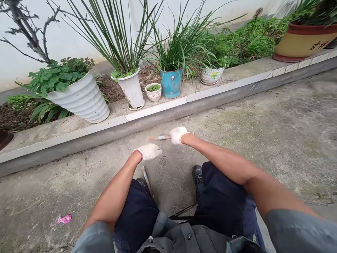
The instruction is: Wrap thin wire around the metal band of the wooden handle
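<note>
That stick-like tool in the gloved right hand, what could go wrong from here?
The tool looks blurred, so its tip might catch the gloved left hand close beside it. A second tool lies on the concrete by the shoe and could be stepped on. The right hand holds only one end, so it may slip.

Two gloved hands were out in front, the left hand [149, 151] and the right hand [177, 135]; the right one held one short tool [158, 137], and one more wooden-handled tool [147, 181] lay on the ground toward six o'clock. Six pots stood along the ledge: three white [81, 100] [132, 89] [153, 92], one blue [171, 83], one patterned bowl-shaped [211, 75] and one yellow [304, 42] toward two o'clock. One pink scrap [64, 219] lay at eight o'clock.
</note>
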`<state>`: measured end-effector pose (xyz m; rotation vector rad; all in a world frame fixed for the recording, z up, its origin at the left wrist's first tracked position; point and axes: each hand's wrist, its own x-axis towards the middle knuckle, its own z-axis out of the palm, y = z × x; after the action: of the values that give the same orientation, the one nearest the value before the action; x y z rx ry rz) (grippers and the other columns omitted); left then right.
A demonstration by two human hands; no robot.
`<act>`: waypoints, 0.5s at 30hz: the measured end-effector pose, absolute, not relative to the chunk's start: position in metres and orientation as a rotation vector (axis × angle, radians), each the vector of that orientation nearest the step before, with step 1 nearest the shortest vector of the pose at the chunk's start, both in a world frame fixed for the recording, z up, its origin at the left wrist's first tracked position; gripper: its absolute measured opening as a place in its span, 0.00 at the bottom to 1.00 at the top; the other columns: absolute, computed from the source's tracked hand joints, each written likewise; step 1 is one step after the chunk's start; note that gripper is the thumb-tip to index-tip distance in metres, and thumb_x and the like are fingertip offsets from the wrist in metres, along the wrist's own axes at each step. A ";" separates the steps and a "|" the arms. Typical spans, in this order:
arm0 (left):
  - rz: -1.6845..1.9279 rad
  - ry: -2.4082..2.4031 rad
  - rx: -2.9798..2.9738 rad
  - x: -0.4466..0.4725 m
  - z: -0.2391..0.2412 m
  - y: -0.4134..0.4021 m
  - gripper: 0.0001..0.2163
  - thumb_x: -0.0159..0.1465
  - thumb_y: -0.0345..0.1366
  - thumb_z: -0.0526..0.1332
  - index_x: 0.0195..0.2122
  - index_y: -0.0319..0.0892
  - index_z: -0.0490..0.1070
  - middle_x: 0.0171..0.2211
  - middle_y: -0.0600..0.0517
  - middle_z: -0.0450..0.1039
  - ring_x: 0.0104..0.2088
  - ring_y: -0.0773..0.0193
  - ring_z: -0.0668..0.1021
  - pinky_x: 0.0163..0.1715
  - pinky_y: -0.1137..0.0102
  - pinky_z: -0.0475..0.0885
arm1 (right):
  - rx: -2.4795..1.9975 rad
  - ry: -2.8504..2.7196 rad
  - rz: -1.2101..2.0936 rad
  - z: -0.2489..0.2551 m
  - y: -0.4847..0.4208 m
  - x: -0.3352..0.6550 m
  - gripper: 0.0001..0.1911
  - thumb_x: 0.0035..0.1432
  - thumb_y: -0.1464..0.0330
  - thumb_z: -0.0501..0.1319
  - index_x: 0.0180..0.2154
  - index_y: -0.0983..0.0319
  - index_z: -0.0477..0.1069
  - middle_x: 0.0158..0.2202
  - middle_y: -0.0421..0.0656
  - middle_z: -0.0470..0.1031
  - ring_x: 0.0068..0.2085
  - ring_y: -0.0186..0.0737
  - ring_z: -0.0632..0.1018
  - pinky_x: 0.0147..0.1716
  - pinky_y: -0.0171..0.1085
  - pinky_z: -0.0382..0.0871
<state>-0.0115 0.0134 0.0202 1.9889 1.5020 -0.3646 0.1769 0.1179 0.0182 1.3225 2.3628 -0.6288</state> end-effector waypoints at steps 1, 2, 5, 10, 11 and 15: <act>-0.361 1.513 1.982 -0.014 0.020 0.015 0.23 0.71 0.47 0.49 0.25 0.41 0.74 0.26 0.48 0.77 0.24 0.62 0.73 0.29 0.68 0.62 | 1.370 2.383 -0.593 0.022 0.122 0.179 0.16 0.55 0.63 0.67 0.43 0.66 0.78 0.42 0.59 0.79 0.48 0.58 0.82 0.46 0.46 0.75; -0.356 1.525 1.962 -0.017 0.019 0.016 0.23 0.71 0.47 0.49 0.26 0.41 0.75 0.27 0.48 0.78 0.25 0.62 0.74 0.30 0.68 0.62 | 1.406 2.417 -0.597 0.026 0.124 0.182 0.18 0.59 0.60 0.65 0.45 0.65 0.77 0.43 0.57 0.80 0.46 0.55 0.82 0.44 0.43 0.75; -0.325 1.549 1.904 -0.029 0.016 0.020 0.22 0.71 0.46 0.49 0.30 0.41 0.77 0.33 0.48 0.81 0.30 0.61 0.76 0.32 0.69 0.65 | 1.391 2.528 -1.025 0.035 0.122 0.194 0.21 0.64 0.53 0.61 0.47 0.63 0.73 0.40 0.50 0.80 0.36 0.39 0.81 0.34 0.32 0.73; -0.279 1.591 1.841 -0.048 0.016 0.024 0.20 0.69 0.46 0.52 0.36 0.40 0.80 0.35 0.48 0.81 0.32 0.61 0.77 0.35 0.70 0.67 | 0.828 2.357 -1.826 0.042 0.105 0.210 0.27 0.57 0.49 0.68 0.42 0.67 0.71 0.37 0.47 0.80 0.29 0.32 0.79 0.32 0.30 0.74; -0.283 1.609 1.839 -0.051 0.016 0.025 0.19 0.69 0.46 0.52 0.37 0.40 0.80 0.36 0.49 0.81 0.32 0.60 0.77 0.35 0.70 0.67 | 0.714 2.288 -1.828 0.041 0.102 0.210 0.28 0.56 0.49 0.69 0.43 0.67 0.72 0.38 0.47 0.80 0.30 0.33 0.80 0.33 0.31 0.75; -0.272 1.646 1.902 -0.054 0.020 0.027 0.22 0.70 0.47 0.50 0.34 0.40 0.80 0.35 0.47 0.80 0.31 0.59 0.76 0.33 0.68 0.65 | 0.532 2.054 -1.477 0.024 0.087 0.204 0.28 0.50 0.51 0.72 0.43 0.66 0.76 0.37 0.46 0.81 0.32 0.39 0.81 0.33 0.35 0.76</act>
<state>-0.0541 0.0270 0.0197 1.9025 1.6463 -0.2720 0.2036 0.0868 0.0241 0.5316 2.0537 -1.4769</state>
